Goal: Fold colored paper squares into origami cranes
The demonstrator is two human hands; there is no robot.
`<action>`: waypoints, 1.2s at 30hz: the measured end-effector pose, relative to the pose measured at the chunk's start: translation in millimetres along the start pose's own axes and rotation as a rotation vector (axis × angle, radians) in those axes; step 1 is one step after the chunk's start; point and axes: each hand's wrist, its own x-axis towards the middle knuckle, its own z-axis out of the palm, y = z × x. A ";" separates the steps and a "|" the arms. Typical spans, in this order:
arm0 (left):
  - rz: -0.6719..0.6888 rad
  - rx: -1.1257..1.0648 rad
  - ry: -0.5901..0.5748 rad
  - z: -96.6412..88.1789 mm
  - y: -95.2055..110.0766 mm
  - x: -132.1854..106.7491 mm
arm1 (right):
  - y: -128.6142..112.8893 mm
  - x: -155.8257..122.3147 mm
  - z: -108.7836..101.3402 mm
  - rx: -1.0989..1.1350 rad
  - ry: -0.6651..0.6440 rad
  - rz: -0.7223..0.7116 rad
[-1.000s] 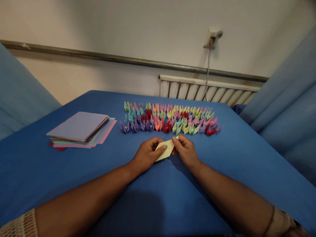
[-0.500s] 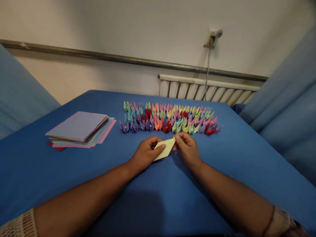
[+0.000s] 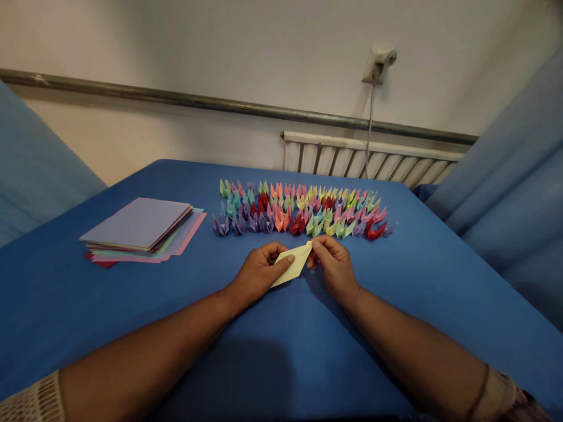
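A pale yellow folded origami paper (image 3: 292, 266), roughly diamond-shaped, is held between both hands over the table. My left hand (image 3: 259, 269) is closed on its left part, with the thumb lying flat on top and the fingers curled beneath. At the upper right corner, my right hand (image 3: 333, 264) pinches the narrow tip between thumb and fingers. The fingertips partly cover that tip. Just beyond the hands stand several rows of folded paper cranes (image 3: 281, 220) in many colours.
A stack of square coloured paper sheets (image 3: 136, 223), lilac on top, lies at the left on the blue-covered table (image 3: 220, 375). Behind the table are a radiator (image 3: 369, 155), a metal pipe (image 3: 220, 104) and a wall socket (image 3: 376, 67) with a cable. Blue curtains (image 3: 514, 176) hang at both sides.
The folded paper has shifted very slightly left within the hands, and a little more of its right tip shows. Both hands keep their grip; the cranes and sheets have not moved.
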 end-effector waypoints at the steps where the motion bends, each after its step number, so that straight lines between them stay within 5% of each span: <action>1: -0.001 0.000 0.001 -0.1 0.0 0.0 | 0.2 0.1 -0.5 0.008 -0.005 0.008; 9: 0.018 -0.005 0.006 -0.2 0.4 0.4 | 3.6 -2.3 4.1 -0.028 -0.112 0.114; 23: -0.123 -0.430 -0.020 -4.7 -4.1 7.9 | 12.9 9.7 -3.5 0.032 0.184 0.026; 36: -0.054 -0.055 0.055 -9.2 -1.1 12.0 | 8.8 8.8 -1.2 0.112 0.142 0.103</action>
